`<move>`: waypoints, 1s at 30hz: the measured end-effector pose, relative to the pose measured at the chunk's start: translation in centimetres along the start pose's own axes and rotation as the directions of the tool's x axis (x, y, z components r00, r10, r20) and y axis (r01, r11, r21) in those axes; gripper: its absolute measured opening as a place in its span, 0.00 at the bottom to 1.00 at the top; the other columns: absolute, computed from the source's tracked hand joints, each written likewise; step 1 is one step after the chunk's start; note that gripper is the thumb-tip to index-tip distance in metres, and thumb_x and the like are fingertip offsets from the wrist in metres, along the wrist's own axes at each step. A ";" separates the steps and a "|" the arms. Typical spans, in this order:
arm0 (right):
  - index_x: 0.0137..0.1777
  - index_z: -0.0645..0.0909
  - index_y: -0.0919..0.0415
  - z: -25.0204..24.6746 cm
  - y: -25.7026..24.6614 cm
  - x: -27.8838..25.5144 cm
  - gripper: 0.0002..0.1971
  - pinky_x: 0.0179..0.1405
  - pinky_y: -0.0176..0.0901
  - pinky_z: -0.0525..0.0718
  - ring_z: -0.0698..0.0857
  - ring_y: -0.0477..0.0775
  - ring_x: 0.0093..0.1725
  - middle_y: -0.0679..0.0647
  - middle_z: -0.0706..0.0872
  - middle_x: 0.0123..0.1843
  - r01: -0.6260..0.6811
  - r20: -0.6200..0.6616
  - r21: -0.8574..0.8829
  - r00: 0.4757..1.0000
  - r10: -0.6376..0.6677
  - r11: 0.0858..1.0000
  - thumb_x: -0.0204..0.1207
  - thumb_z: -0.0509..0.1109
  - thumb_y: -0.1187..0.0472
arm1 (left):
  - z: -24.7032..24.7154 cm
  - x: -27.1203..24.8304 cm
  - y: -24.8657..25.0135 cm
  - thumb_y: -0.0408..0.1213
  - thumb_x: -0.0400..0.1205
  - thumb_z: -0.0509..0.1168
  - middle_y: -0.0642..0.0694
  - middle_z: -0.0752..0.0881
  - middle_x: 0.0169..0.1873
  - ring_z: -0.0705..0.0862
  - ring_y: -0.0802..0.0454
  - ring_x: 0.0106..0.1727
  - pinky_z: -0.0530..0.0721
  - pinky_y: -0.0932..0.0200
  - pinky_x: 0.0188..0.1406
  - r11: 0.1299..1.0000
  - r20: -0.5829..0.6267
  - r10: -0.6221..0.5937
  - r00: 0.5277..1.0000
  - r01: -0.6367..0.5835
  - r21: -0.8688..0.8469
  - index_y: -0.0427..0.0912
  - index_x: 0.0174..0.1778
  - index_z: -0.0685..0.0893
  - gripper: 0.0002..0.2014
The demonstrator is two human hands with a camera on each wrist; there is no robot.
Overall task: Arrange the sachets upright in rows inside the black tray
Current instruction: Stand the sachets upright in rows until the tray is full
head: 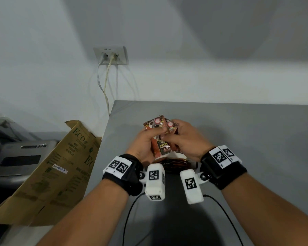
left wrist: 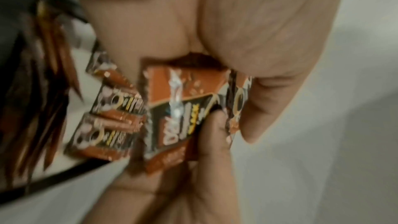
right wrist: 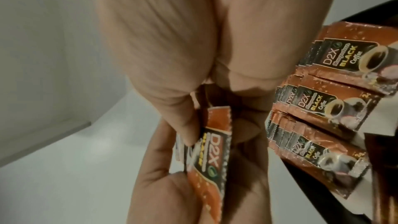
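Observation:
Both hands hold a small bundle of orange-brown coffee sachets (head: 156, 126) just above the grey table (head: 247, 139). My left hand (head: 149, 137) grips the bundle (left wrist: 178, 113) from the left, thumb on its front. My right hand (head: 178, 137) pinches the same sachets (right wrist: 62, 152) from the right. Right under the hands sits the black tray (head: 171, 173), mostly hidden by the wrists. Several sachets (right wrist: 318, 108) stand upright in rows inside the tray (right wrist: 301, 185). The same rows (left wrist: 107, 125) appear blurred in the left wrist view.
The table's left edge (head: 103, 148) runs close to my left hand. Beyond it lean a brown cardboard box (head: 60, 166) and a grey machine (head: 20, 160). A wall socket (head: 110, 55) with cables sits on the wall. Black wrist cables (head: 130, 219) trail over the near table.

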State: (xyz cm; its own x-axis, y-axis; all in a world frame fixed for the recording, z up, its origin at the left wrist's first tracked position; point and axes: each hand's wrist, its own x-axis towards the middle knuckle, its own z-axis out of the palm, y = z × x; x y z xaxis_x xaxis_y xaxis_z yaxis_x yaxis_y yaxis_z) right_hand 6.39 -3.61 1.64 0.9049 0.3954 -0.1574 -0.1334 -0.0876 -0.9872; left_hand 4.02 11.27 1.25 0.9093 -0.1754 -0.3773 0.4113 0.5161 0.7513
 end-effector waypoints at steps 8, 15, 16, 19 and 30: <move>0.61 0.85 0.66 -0.2 0.1 -1.3 0.12 0.60 0.59 0.88 0.91 0.65 0.57 0.63 0.92 0.56 -0.081 0.004 0.169 0.997 0.081 0.982 0.78 0.74 0.70 | 0.8 0.1 -0.7 0.31 0.70 0.68 0.30 0.86 0.48 0.87 0.35 0.45 0.84 0.42 0.53 0.993 -0.026 -0.033 0.999 0.029 -0.115 0.29 0.55 0.86 0.18; 0.78 0.68 0.45 -1.1 -2.6 -2.1 0.49 0.67 0.41 0.80 0.77 0.44 0.67 0.46 0.70 0.73 0.067 -0.091 -0.631 0.983 -0.160 0.773 0.57 0.88 0.44 | 1.3 -0.2 0.0 0.28 0.72 0.64 0.25 0.84 0.60 0.84 0.30 0.60 0.80 0.34 0.71 0.992 -0.055 -0.106 0.993 0.102 -0.074 0.21 0.66 0.81 0.25; 0.83 0.62 0.43 -1.2 -3.1 -2.3 0.57 0.77 0.46 0.72 0.69 0.46 0.76 0.44 0.64 0.79 0.129 0.033 -0.668 0.989 -0.144 0.733 0.54 0.89 0.44 | 1.4 -0.3 0.1 0.27 0.72 0.64 0.26 0.86 0.56 0.87 0.31 0.55 0.86 0.37 0.62 0.994 -0.053 -0.103 0.993 0.101 -0.032 0.22 0.64 0.82 0.23; 0.87 0.53 0.44 -1.3 -3.4 -2.2 0.65 0.83 0.45 0.60 0.57 0.45 0.83 0.43 0.58 0.85 0.263 0.264 -0.794 0.961 -0.079 0.549 0.52 0.89 0.46 | 1.8 -0.3 -0.1 0.23 0.77 0.59 0.34 0.86 0.37 0.89 0.41 0.33 0.88 0.53 0.31 0.995 -0.020 -0.100 0.995 0.101 0.013 0.29 0.50 0.83 0.10; 0.84 0.62 0.47 -0.9 -2.4 -2.4 0.53 0.78 0.41 0.70 0.69 0.43 0.76 0.41 0.66 0.78 0.321 0.294 -0.751 0.945 -0.144 0.576 0.59 0.86 0.46 | 1.6 -0.9 -0.9 0.26 0.68 0.66 0.37 0.87 0.34 0.89 0.45 0.33 0.88 0.56 0.33 0.991 0.067 -0.113 0.991 0.117 -0.062 0.33 0.45 0.84 0.10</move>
State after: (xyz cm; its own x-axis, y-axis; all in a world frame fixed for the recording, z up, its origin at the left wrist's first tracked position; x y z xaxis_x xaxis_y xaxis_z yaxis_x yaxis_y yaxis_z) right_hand 4.90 -5.15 4.46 0.7558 0.6547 -0.0143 0.5174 -0.6105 -0.5997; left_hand 2.99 9.63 1.80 0.8593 -0.2882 -0.4226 0.5102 0.5429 0.6671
